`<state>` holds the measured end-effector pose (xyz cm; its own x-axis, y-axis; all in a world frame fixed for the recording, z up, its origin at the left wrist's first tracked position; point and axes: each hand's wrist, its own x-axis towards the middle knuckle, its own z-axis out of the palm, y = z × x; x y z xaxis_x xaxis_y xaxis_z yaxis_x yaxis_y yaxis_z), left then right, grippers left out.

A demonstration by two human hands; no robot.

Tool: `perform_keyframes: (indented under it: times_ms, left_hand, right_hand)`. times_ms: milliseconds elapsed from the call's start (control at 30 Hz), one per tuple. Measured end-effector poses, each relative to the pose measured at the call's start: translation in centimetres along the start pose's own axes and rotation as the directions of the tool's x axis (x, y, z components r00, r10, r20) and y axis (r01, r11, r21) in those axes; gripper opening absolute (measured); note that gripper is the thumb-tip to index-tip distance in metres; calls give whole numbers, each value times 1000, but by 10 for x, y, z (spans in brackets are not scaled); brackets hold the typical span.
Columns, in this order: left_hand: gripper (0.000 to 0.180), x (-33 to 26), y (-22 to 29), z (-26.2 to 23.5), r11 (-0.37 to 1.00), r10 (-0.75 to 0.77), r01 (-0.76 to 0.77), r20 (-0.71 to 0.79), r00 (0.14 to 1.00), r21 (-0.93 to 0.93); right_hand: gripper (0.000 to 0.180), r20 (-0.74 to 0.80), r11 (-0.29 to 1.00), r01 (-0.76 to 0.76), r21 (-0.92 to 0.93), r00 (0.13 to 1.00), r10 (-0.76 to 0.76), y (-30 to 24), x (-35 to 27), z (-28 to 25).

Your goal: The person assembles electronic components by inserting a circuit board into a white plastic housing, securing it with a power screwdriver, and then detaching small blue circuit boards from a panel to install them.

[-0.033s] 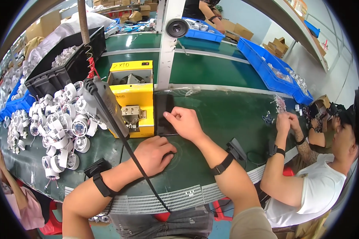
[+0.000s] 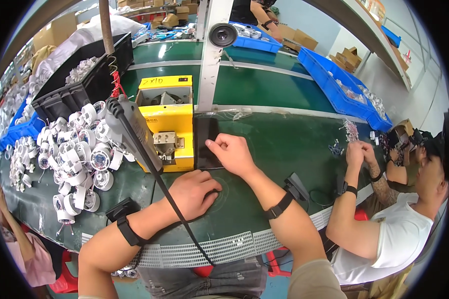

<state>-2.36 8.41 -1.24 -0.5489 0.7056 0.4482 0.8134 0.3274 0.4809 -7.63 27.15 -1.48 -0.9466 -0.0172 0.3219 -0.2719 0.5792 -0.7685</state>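
My left hand (image 2: 193, 193) rests palm down on the green tabletop in front of the yellow machine, its fingers curled in and nothing showing in them. To its right and a little farther off, my right hand (image 2: 233, 156) is loosely closed, thumb sticking out to the left. That thumb lies close to the edge of a flat black panel (image 2: 207, 142) beside the machine. The yellow machine (image 2: 183, 122) has a metal block on its front. A grey electric screwdriver (image 2: 134, 130) hangs before its left side, and the tool's black cable droops across my left wrist.
White round housings with wires (image 2: 75, 154) are heaped at left, near a black crate (image 2: 60, 99). Blue bins (image 2: 329, 87) stand at the far right. A co-worker (image 2: 384, 234) handles small wired parts at right. A white post (image 2: 212, 65) rises behind the machine.
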Motion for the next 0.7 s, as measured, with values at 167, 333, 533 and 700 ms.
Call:
perform_keyframes:
  times_ms: [167,333,533,700]
  left_hand:
    - [15,1,1,0,1000,8,-8,5,1000,5]
    - [15,-3,-1,1,1000,-14,14,15,1000,7]
    - [15,-1,-3,4,1000,-2,2,-13,1000,8]
    - [15,-2,-3,4,1000,2,-2,-19,1000,4]
  right_hand:
    - [32,8,1000,-10,-2,1000,10,-2,0,-1]
    - [33,-16,999,34,19,999,-33,-1,-1,4]
    - [30,-30,999,14,31,999,-13,-1,0,2]
    - [21,-262,915,295,-276,892,-367,9,4,5]
